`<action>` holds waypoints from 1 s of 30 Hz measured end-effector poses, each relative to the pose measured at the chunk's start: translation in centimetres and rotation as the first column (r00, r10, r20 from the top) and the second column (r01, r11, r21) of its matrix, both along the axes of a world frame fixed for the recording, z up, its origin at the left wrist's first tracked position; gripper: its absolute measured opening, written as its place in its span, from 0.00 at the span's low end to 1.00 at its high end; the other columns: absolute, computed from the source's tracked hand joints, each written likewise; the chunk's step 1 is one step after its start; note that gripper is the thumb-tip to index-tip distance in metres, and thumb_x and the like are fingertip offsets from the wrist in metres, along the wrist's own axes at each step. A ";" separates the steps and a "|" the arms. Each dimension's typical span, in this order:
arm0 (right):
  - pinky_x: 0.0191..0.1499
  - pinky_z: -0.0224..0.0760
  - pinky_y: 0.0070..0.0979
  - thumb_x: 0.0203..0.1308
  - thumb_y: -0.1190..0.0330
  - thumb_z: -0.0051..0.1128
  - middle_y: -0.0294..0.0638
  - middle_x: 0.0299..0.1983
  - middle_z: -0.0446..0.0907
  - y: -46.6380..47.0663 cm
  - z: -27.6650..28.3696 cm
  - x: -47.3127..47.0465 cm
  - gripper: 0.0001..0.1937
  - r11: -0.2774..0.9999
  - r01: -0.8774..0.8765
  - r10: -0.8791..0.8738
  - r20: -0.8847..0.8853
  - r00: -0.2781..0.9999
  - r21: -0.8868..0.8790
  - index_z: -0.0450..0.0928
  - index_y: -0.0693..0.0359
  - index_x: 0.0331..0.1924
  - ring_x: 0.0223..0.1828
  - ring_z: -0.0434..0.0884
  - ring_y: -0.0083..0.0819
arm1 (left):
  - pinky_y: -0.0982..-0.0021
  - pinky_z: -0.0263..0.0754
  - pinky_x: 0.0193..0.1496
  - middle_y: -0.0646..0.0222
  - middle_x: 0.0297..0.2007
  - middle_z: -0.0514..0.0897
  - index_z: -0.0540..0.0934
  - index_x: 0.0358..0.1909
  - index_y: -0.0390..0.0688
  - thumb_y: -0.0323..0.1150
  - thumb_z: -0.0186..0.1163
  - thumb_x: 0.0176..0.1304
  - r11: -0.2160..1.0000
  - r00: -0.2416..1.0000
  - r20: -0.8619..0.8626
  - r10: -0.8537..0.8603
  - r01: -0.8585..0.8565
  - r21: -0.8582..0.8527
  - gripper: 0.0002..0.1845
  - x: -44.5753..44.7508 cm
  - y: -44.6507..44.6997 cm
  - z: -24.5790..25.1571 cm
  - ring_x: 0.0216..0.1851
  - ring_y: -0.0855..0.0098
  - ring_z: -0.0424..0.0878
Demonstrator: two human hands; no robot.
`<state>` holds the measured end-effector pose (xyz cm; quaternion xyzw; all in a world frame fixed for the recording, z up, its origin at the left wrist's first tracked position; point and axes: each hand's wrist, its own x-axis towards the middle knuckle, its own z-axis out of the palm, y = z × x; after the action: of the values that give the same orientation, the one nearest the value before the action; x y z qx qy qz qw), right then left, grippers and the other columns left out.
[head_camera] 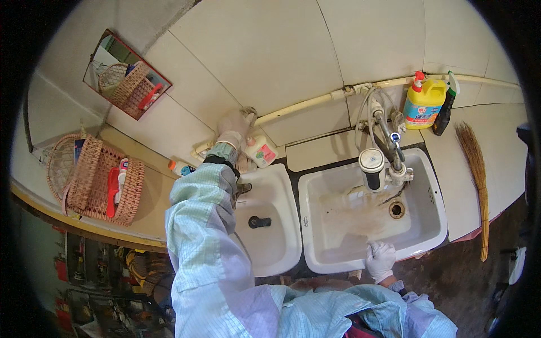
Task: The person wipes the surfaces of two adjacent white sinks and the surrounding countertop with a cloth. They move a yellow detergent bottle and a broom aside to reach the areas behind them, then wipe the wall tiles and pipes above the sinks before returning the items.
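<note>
My left hand [231, 126], in a pale glove, reaches to the tiled wall behind the small sink, near the pipe and beside a white pump bottle with a pink label [262, 152]. Its fingers are mostly hidden, so I cannot tell what it grips. My right hand [380, 258], in a white glove, rests with curled fingers at the front rim of the large white sink [334, 264]. The small white washbasin [274, 211] lies under my left sleeve. A metal faucet [395, 158] with a white cylindrical attachment [372, 162] rises over the large sink.
A wicker basket [133, 194] holding a red-handled item stands on the left counter below a framed mirror [127, 76]. Near the wall are a small bottle [181, 168], a yellow jug [424, 105] and a dark spray bottle [444, 110]. A straw broom [479, 181] lies at right.
</note>
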<state>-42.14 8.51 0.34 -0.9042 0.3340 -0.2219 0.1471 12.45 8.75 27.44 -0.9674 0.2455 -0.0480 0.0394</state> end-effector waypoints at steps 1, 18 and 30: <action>0.49 0.68 0.41 0.57 0.67 0.62 0.39 0.33 0.82 0.1 0.0 0.0 0.08 1.000 -0.004 0.004 0.005 1.000 0.007 0.82 0.52 0.40 0.37 0.81 0.41 | 0.54 0.81 0.51 0.54 0.46 0.88 0.89 0.45 0.48 0.65 0.55 0.63 1.000 1.000 0.007 -0.002 0.002 -0.006 0.31 0.0 0.2 0.0 0.48 0.52 0.87; 0.55 0.68 0.42 0.59 0.69 0.60 0.40 0.33 0.81 0.4 -0.3 0.4 0.07 0.997 0.081 -0.081 -0.015 0.997 -0.008 0.82 0.53 0.41 0.40 0.80 0.43 | 0.55 0.80 0.49 0.55 0.43 0.89 0.89 0.44 0.49 0.64 0.59 0.60 0.993 0.990 0.077 -0.115 0.113 0.024 0.30 4.7 5.8 0.1 0.47 0.52 0.87; 0.54 0.68 0.41 0.58 0.69 0.61 0.38 0.33 0.81 0.3 0.0 0.4 0.09 0.997 0.053 -0.053 0.001 0.999 -0.047 0.80 0.51 0.43 0.39 0.80 0.41 | 0.52 0.81 0.46 0.54 0.40 0.89 0.89 0.41 0.46 0.59 0.61 0.62 0.967 0.951 0.186 -0.248 0.231 0.107 0.26 4.2 4.1 -0.6 0.44 0.49 0.87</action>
<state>-41.75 8.79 0.31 -0.8983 0.3524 -0.2336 0.1197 16.69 12.85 26.86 -0.9184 0.3578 -0.1377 0.0980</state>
